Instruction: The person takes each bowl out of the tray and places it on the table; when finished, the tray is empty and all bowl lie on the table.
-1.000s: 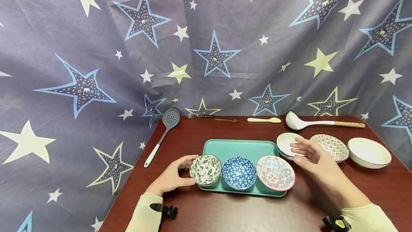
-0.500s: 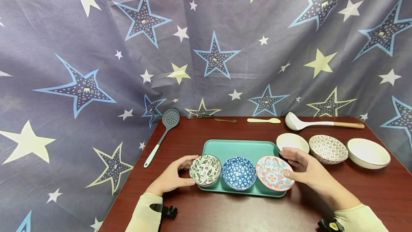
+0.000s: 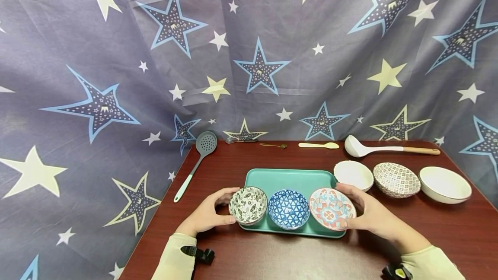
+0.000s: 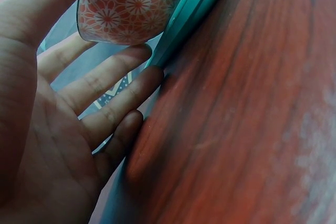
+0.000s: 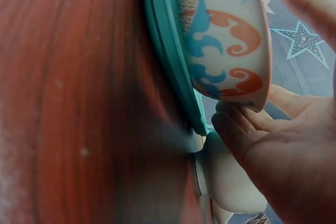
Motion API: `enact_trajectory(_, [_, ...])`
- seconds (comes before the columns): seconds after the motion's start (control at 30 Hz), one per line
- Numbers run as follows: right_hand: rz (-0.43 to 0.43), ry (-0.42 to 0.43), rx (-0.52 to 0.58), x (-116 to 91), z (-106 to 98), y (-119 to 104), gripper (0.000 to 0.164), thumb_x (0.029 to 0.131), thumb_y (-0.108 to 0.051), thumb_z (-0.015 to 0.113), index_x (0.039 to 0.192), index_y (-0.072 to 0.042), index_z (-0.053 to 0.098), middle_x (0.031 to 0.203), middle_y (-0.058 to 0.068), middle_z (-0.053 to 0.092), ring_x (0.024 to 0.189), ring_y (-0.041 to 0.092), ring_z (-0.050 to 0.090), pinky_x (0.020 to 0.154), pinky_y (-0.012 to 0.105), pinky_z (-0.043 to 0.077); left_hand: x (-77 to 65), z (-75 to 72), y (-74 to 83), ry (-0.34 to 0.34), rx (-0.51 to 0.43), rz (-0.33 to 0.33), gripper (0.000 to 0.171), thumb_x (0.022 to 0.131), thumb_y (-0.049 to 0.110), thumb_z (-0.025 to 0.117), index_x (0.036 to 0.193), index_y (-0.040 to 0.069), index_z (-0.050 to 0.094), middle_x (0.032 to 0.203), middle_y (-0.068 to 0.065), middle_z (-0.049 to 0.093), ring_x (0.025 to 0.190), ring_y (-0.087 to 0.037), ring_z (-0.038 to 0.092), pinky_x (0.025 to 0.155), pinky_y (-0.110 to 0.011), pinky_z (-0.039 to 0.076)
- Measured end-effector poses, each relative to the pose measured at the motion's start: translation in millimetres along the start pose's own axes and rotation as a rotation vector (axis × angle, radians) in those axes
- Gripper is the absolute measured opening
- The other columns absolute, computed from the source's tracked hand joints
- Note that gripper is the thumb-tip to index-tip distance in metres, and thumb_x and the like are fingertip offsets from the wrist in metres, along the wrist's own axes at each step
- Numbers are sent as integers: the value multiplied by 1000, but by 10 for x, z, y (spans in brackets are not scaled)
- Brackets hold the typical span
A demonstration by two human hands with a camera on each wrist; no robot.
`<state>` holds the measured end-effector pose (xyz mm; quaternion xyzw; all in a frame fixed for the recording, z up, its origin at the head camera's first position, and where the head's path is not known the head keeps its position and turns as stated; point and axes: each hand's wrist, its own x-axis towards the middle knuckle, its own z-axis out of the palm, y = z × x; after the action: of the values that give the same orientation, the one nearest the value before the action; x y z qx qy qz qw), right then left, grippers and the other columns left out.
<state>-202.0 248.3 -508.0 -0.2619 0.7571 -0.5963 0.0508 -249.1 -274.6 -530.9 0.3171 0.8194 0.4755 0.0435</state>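
Three small patterned bowls stand in a row along the near side of a teal tray [image 3: 292,177]. My left hand [image 3: 208,213] rests against the left bowl [image 3: 248,205], which has dark leaves inside and red flowers outside [image 4: 131,6]. Its fingers look relaxed, with the thumb on the near side. A blue triangle-patterned bowl [image 3: 289,209] sits in the middle, between the two others. At the right end is a pink-and-blue patterned bowl [image 3: 332,209]. My right hand [image 3: 369,215] lies along its right side, thumb at the near rim and fingers extended behind it [image 5: 294,129].
A white bowl [image 3: 353,175], a bowl with a patterned outside [image 3: 397,179] and another white bowl [image 3: 445,185] line the right. Behind them lies a ladle [image 3: 359,147]. Small spoons [image 3: 319,145] lie along the back edge, and a skimmer [image 3: 206,144] at the left.
My right hand has moved left and nearer, from in front of the white bowl to the right side of the pink-and-blue bowl. My left hand has stayed in place.
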Motion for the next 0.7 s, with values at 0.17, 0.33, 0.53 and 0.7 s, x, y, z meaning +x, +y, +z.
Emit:
enact_trajectory(0.17, [7, -4, -41, -9, 21, 7, 91, 79, -3, 88, 156, 5, 38, 155, 30, 43, 134, 11, 52, 104, 13, 38, 0, 5, 16, 3, -2, -1, 82, 84, 17, 89, 156, 9, 49, 132, -1, 68, 118, -20, 65, 101, -35, 50])
enact_trajectory(0.33, [15, -2, -77, -14, 52, -10, 99, 76, -6, 92, 157, 4, 37, 153, 29, 45, 128, 15, 54, 101, 14, 40, -1, 7, 20, 1, -7, -1, 81, 84, 16, 89, 156, 14, 50, 133, -1, 67, 118, -21, 65, 101, -35, 50])
enact_trajectory(0.53, [38, 0, -166, -26, 81, -44, 106, 73, -12, 96, 159, 0, 36, 150, 25, 49, 125, 17, 54, 101, 14, 38, 5, 6, 22, -4, -8, -11, 81, 85, 17, 88, 156, 17, 50, 135, -1, 67, 119, -21, 65, 101, -36, 50])
enact_trajectory(0.7, [49, 2, -243, -29, 98, -68, 112, 70, -19, 99, 161, -3, 34, 151, 22, 50, 124, 18, 54, 100, 15, 38, 3, 4, 6, -7, -7, -6, 82, 85, 16, 88, 156, 16, 49, 134, -2, 67, 119, -21, 65, 101, -37, 51])
